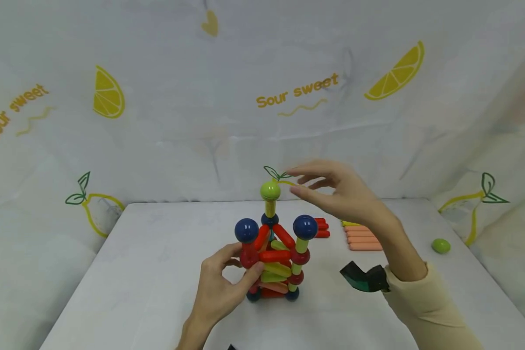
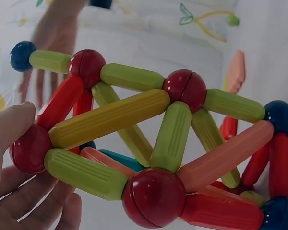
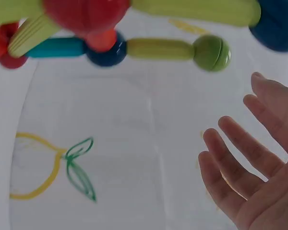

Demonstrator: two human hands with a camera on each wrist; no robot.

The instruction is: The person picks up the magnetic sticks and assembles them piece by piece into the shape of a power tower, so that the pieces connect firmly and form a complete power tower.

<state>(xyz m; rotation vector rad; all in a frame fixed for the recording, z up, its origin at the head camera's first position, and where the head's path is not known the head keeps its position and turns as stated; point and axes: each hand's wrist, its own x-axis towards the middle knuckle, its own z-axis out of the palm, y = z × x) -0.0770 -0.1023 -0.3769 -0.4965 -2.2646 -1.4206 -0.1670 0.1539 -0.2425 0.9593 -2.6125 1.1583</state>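
My left hand (image 1: 220, 287) grips the tower of rods and balls (image 1: 273, 255), which stands near the middle of the white table (image 1: 148, 262). The thumb presses a red ball (image 1: 248, 257) on the tower's left side, and the fingers curl in behind it. In the left wrist view the thumb (image 2: 9, 129) lies against that same red ball (image 2: 31, 148), with the other fingers cupped under the frame of yellow-green, red and salmon rods.

My right hand (image 1: 339, 194) hovers beside the tower's top, fingers straight and loosely spread, holding nothing. The fingertips are just beside the green ball (image 1: 270, 190) that caps the upright yellow-green rod (image 1: 270, 208), not touching it. The right wrist view confirms the gap: green ball (image 3: 211, 52) apart from the open fingers (image 3: 230, 158).

Two dark blue balls (image 1: 247, 230) top the tower's side posts.

Behind the right forearm lie a row of salmon rods (image 1: 363, 240) and a few red rods (image 1: 322, 227). A loose green ball (image 1: 440, 246) rests near the table's right edge.
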